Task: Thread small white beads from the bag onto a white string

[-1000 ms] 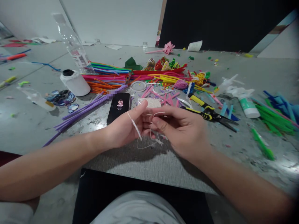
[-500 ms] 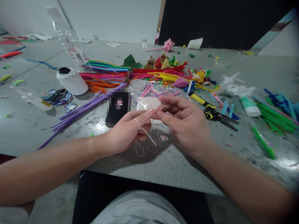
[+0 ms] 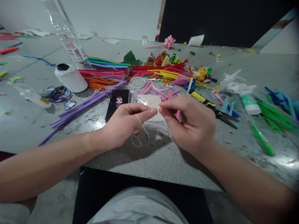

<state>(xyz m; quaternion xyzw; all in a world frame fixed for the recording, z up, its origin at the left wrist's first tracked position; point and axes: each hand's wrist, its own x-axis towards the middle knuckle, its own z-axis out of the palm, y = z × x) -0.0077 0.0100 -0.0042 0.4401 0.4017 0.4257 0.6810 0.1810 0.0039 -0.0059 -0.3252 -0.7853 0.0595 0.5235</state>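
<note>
My left hand (image 3: pixel 127 123) and my right hand (image 3: pixel 190 123) meet fingertip to fingertip above the grey table (image 3: pixel 151 155). Both are closed in a pinch on a thin white string (image 3: pixel 139 128). The string wraps round my left forefinger and its loose end loops down below that hand. Just behind my fingers lies a clear bag of small white beads (image 3: pixel 150 104). A black phone (image 3: pixel 117 102) lies left of the bag, close to my left hand.
Piles of coloured pipe cleaners (image 3: pixel 105 74) and purple ones (image 3: pixel 79 107) cover the table's middle. Yellow-handled pliers (image 3: pixel 211 107), a glue bottle (image 3: pixel 247 102), green sticks (image 3: pixel 275 115), a white roll (image 3: pixel 70 79), a clear bottle (image 3: pixel 67 34) and a round lid (image 3: pixel 137 82) lie around.
My hands have risen and moved away from me toward the bead bag. My right hand has turned palm down. The string's hanging loop has grown shorter.
</note>
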